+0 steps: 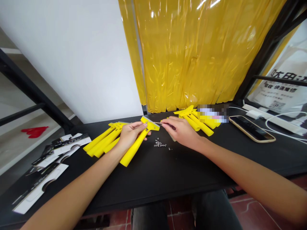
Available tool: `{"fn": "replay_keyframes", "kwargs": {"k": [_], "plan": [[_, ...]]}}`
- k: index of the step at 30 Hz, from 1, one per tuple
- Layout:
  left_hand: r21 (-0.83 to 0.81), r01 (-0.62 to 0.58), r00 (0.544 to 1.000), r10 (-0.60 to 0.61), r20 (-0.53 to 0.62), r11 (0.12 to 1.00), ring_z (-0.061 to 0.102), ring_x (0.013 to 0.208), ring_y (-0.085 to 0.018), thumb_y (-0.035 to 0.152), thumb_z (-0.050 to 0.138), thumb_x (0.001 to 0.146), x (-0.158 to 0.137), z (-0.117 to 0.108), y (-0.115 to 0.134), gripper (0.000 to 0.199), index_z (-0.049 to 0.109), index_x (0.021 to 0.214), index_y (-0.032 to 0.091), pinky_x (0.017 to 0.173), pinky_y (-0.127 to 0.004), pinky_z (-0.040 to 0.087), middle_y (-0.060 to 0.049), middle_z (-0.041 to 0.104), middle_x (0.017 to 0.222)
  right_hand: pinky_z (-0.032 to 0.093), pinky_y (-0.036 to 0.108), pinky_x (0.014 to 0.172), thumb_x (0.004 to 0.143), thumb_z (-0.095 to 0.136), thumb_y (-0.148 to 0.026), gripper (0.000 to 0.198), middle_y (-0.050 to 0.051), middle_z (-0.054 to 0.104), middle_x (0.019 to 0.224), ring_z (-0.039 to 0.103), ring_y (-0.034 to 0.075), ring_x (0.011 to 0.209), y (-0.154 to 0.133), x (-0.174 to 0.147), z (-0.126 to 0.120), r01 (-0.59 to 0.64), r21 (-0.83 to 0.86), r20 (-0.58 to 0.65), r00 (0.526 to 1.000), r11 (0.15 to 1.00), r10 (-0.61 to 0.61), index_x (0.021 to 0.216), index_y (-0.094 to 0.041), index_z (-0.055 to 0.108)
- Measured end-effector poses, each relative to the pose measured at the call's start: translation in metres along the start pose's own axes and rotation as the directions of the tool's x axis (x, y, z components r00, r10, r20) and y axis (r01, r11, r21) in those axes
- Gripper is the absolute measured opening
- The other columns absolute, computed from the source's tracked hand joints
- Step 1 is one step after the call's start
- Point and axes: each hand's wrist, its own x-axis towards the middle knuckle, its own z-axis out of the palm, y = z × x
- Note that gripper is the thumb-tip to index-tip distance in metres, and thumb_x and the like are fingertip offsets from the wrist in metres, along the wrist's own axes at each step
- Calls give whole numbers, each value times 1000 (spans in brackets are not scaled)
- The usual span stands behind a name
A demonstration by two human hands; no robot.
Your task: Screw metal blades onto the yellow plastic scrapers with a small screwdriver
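Observation:
A yellow scraper (134,148) is gripped by my left hand (130,132) near its wide head, with the handle slanting down toward me. Along the head's upper edge runs a pale strip like a blade. My right hand (178,127) pinches a thin-shafted tool (157,123), whose tip reaches the scraper head; its exact kind is hidden by my fingers. Below and between my hands lie several small loose screws and nuts (159,143). Similar yellow scrapers (103,139) are piled beside my left wrist. Another pile of yellow scrapers (199,123) lies behind my right hand.
Black-and-white card sleeves (51,174) are heaped on the left of the black table (153,179). At the right lie a phone (251,128) and a white power strip (275,119) with cables. A yellow plastic curtain (192,57) hangs behind, beside a white panel (83,64).

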Motion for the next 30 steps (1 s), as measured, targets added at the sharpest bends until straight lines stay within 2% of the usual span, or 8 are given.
{"fn": "replay_keyframes", "kwargs": {"k": [9, 15, 17, 20, 24, 27, 30], "plan": [[19, -23, 1000, 23, 6, 1000, 75, 80, -25, 34, 80, 75, -2, 1, 0, 29, 73, 92, 13, 56, -27, 60, -12, 77, 89, 49, 34, 82, 100, 49, -28, 26, 7, 70, 101, 64, 20, 90, 1, -1, 2, -2, -22, 57, 998, 1000, 3, 112, -22, 70], [142, -160, 986, 165, -28, 977, 75, 77, -26, 35, 78, 76, -2, 2, -5, 27, 75, 92, 13, 53, -28, 59, -12, 77, 88, 46, 33, 78, 104, 39, -37, 36, 8, 67, 98, 62, 19, 84, -4, -3, -6, 12, -197, 88, 996, 980, 5, 116, -24, 70], [184, -192, 977, 206, -56, 964, 75, 75, -25, 37, 78, 76, -5, 2, -5, 30, 75, 93, 13, 54, -29, 60, -11, 76, 87, 45, 33, 79, 104, 37, -37, 37, 8, 68, 99, 62, 20, 86, -8, -3, -8, -4, -197, 87, 996, 980, 22, 117, -23, 69], [326, -295, 933, 344, -103, 898, 74, 74, -25, 41, 76, 79, -9, 0, -3, 32, 76, 96, 15, 59, -31, 60, -7, 77, 85, 45, 33, 83, 105, 35, -35, 35, 7, 69, 102, 63, 20, 93, -14, -3, -7, -79, -52, 76, 994, 996, 83, 114, -21, 67], [547, -438, 823, 562, -75, 713, 72, 80, -24, 42, 70, 85, -14, -4, 0, 26, 78, 95, 19, 70, -31, 58, -4, 77, 90, 46, 30, 70, 104, 34, -41, 35, 2, 67, 83, 62, 17, 76, -21, -3, -1, -283, 214, 123, 957, 935, 261, 103, -21, 63], [610, -464, 789, 613, -46, 643, 71, 77, -23, 41, 67, 87, -14, -5, 0, 24, 79, 94, 21, 70, -30, 56, -3, 76, 87, 46, 29, 66, 97, 51, -46, 25, 1, 66, 81, 61, 16, 72, -22, -3, 3, -378, 310, 149, 925, 872, 348, 102, -22, 59], [618, -479, 772, 634, -42, 624, 70, 74, -22, 40, 68, 86, -13, -4, 0, 21, 79, 90, 22, 67, -29, 55, -2, 75, 83, 48, 29, 72, 94, 57, -43, 22, 2, 68, 88, 63, 17, 80, -17, -2, 2, -375, 322, 121, 927, 869, 355, 98, -22, 58]]}}
